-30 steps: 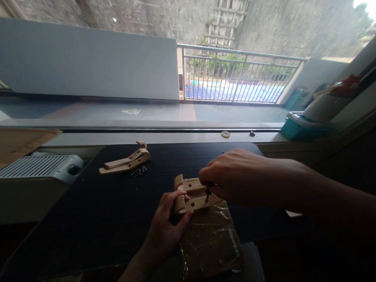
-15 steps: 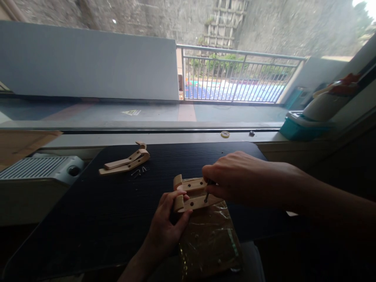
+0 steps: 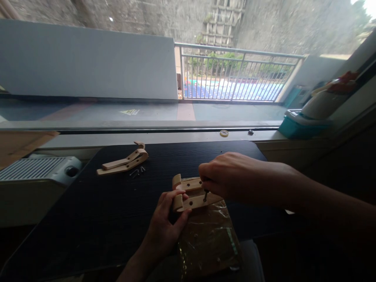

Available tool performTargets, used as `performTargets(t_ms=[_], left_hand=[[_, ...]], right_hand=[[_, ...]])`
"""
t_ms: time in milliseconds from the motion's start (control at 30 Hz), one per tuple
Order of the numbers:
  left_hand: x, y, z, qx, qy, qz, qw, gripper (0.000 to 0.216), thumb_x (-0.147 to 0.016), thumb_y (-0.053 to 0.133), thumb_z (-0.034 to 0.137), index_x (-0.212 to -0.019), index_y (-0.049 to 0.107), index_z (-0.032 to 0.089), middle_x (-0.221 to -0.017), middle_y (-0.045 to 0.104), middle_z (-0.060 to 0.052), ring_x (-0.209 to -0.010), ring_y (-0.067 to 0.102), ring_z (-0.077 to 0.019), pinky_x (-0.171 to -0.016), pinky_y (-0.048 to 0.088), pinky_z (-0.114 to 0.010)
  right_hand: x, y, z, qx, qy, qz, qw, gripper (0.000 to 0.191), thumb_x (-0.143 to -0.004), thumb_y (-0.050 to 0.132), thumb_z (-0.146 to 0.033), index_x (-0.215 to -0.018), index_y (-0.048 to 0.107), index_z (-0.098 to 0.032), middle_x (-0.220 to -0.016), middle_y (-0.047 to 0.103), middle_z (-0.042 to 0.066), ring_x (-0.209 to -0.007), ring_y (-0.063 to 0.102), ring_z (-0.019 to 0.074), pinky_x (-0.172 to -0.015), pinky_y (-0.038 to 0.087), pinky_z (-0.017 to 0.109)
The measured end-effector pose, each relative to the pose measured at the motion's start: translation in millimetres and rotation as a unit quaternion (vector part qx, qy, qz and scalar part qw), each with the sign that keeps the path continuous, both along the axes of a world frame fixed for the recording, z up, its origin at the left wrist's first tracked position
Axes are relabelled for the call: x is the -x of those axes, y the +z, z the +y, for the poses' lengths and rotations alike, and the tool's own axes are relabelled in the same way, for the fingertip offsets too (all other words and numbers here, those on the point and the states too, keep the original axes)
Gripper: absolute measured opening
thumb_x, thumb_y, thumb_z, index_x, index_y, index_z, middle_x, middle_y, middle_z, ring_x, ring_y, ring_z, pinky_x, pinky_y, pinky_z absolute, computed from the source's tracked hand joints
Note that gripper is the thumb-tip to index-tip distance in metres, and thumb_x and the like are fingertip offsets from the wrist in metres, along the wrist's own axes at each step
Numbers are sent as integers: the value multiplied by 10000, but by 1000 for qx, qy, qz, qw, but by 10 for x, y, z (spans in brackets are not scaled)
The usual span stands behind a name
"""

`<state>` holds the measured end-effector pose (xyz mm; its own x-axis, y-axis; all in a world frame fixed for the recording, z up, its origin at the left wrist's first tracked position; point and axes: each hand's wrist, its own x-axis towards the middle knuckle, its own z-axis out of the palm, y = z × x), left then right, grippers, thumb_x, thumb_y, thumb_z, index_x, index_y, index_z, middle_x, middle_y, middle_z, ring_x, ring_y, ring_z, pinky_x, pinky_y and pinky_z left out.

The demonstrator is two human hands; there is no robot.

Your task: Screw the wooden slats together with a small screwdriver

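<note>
Your left hand (image 3: 164, 229) sits near the front edge of the black table (image 3: 88, 219), a bit right of centre. Its fingers curl round the rounded left end of the wooden piece (image 3: 192, 201) w/ the thumb pressed on top, a firm, mostly closed grip. The wooden piece is two pale strips w/ holes, lying flat side by side. Its right end rests on a clear plastic bag (image 3: 210, 239) that reaches the front edge. Your right hand (image 3: 232, 176) comes in from the right over that end, fingertips pinched tight on a dark screw (image 3: 205, 195) (or a small bit, too small to tell). It stands roughly upright w/ its tip on the near strip; can't tell if it's in a hole. Toward the back-left corner lie the spare wooden hooks (image 3: 123, 161), stacked, w/ loose screws (image 3: 136, 171) just beside them on the right. Beyond the back edge, on the sill (image 3: 176, 137): a yellow disc (image 3: 224, 133) & a teal box (image 3: 302, 126) far right. Off the left edge sits a white ribbed unit (image 3: 35, 169).
</note>
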<state>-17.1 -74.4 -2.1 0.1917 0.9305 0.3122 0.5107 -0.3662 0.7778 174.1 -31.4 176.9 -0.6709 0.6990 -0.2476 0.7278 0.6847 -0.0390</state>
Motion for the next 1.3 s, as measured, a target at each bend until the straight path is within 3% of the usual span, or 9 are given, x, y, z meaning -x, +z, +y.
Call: performTargets(t_ms=[200,333,533,733,1000,1300], left_hand=[[3,-11,8,8,6,-5,1000,317,-801,609,257,-1091,479,263,-1033,608,-6,-1035,581,-177,-959,430,-333],[5,25,9,19,4,-10,1000,290,-799,603,274,-1068,497,243,-1027,625,-23,-1025,592,-198,-946,439,-360],[1,24,6,28,3,-11,1000,289,-808,597,287,-1072,489,241,-1046,623,-29,-1049,581,-199,-972,416,-380],[-4,-14,12,27,11,-14,999,276,-816,582,299,-1067,488,233,-1056,621,-38,-1050,582,-202,-971,414,-386],[-29,56,-1,33,15,-15,999,254,-809,569,308,-1035,517,203,-1068,618,-63,-1059,577,-223,-940,438,-399],[-23,39,10,12,7,-32,999,232,-793,576,294,-1002,543,200,-1024,627,-62,-1026,596,-223,-907,471,-394]], right_hand=[[22,-51,29,-22,-11,11,1000,194,-905,433,-304,-824,558,-179,-657,580,16,-552,484,123,-486,239,249],[8,-199,49,-51,-3,72,996,181,-908,393,-307,-908,521,-178,-660,574,4,-512,440,109,-477,219,257],[-81,-388,-31,-79,-53,154,983,199,-880,416,-290,-1038,478,-186,-696,592,-2,-555,476,122,-503,223,261],[-175,-386,-133,-50,-47,185,980,172,-924,366,-293,-1009,477,-193,-750,606,9,-590,491,120,-525,244,253],[-109,-417,-197,-99,-110,167,975,163,-911,434,-335,-943,479,-182,-704,594,4,-604,520,133,-517,233,256],[-120,-306,-266,-81,-92,147,981,213,-928,376,-330,-938,534,-189,-730,612,12,-600,517,127,-533,243,256]])
